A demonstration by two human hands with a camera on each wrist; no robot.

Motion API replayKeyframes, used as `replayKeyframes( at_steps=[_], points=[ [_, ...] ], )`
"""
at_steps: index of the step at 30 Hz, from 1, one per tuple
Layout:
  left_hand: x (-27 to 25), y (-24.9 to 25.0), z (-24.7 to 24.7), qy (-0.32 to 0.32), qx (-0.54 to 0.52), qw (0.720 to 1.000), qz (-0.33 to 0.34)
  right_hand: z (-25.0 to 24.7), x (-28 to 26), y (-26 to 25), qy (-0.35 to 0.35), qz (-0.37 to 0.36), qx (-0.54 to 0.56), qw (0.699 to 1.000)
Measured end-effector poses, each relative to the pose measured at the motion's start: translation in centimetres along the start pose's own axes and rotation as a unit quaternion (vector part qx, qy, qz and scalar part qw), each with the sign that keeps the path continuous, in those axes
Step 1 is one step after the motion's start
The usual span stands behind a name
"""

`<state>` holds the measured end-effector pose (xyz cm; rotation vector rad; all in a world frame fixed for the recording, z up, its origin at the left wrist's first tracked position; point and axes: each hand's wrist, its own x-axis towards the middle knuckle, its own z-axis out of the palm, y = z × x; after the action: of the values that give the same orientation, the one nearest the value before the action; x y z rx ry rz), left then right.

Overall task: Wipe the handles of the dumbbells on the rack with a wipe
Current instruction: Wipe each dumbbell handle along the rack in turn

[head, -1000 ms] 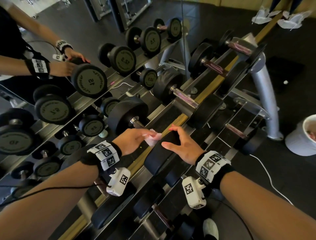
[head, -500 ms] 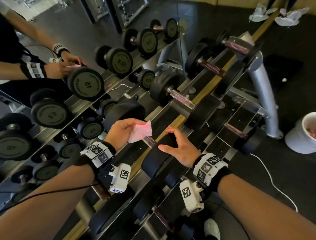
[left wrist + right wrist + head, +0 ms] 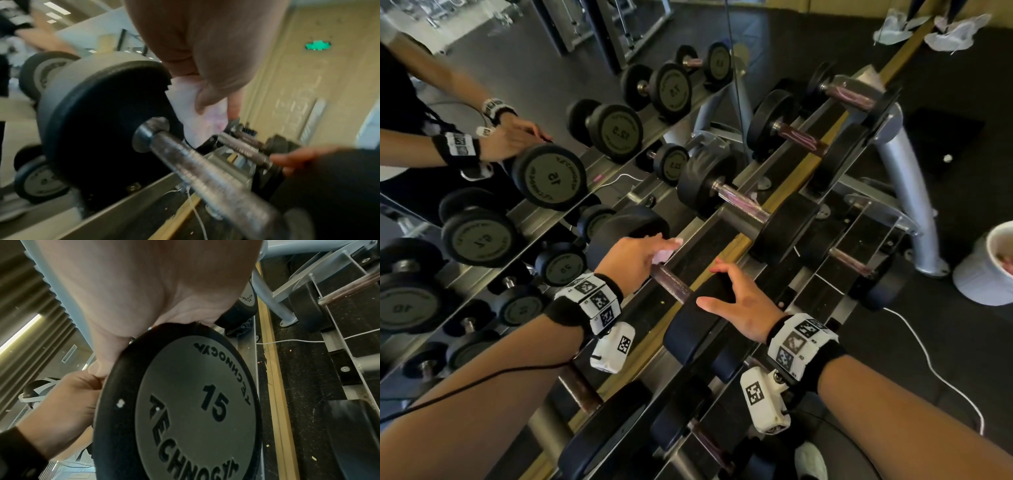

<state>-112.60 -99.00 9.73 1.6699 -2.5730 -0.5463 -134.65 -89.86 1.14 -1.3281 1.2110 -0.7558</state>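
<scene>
A 15-marked dumbbell lies on the rack's top tier. Its bare metal handle runs between a far head and a near head. My left hand pinches a crumpled pink-white wipe at the handle's far end, against the far head. My right hand rests on top of the near head, fingers spread and fairly straight.
More dumbbells sit further along the rack and on the lower tier. A mirror runs along the left. A white bin and a white cable are on the floor at right, beside the rack leg.
My left hand has carried the wipe along the handle from beside my right hand to the far head, baring the handle. My right hand stays on the near head.
</scene>
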Motion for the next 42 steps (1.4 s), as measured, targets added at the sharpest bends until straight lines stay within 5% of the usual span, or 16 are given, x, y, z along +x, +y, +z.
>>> replayKeyframes(
  at_steps=[3,8,11,23,27,35,39,42],
  points=[
    [-0.1,-0.2,0.4,-0.031,0.069,0.997,0.010,0.1,0.1,0.1,0.004,-0.005,0.004,1.000],
    [-1.0,-2.2,1.6,-0.077,0.049,0.995,0.031,0.2,0.1,0.2,0.008,-0.004,0.008,1.000],
    [-1.1,-2.9,1.9,-0.079,-0.009,0.997,-0.010,0.2,0.2,0.2,0.007,-0.004,0.007,1.000],
    [-1.9,-0.5,2.0,-0.173,-0.056,0.983,-0.023,0.1,-0.1,-0.3,0.004,0.004,0.001,1.000],
    [-0.9,-0.4,1.5,-0.125,-0.161,0.977,-0.058,0.1,-0.2,-0.4,0.003,0.008,0.003,1.000],
    [0.4,-1.4,0.7,-0.048,-0.071,0.993,0.077,0.0,-0.3,-0.3,0.006,0.005,0.012,1.000],
    [0.0,-2.0,1.9,-0.070,0.072,0.994,0.053,0.1,-0.2,-0.2,0.007,0.001,0.017,1.000],
    [-1.3,-1.9,2.8,-0.066,0.077,0.993,0.063,0.1,-0.2,-0.1,0.006,0.002,0.013,1.000]
  ],
)
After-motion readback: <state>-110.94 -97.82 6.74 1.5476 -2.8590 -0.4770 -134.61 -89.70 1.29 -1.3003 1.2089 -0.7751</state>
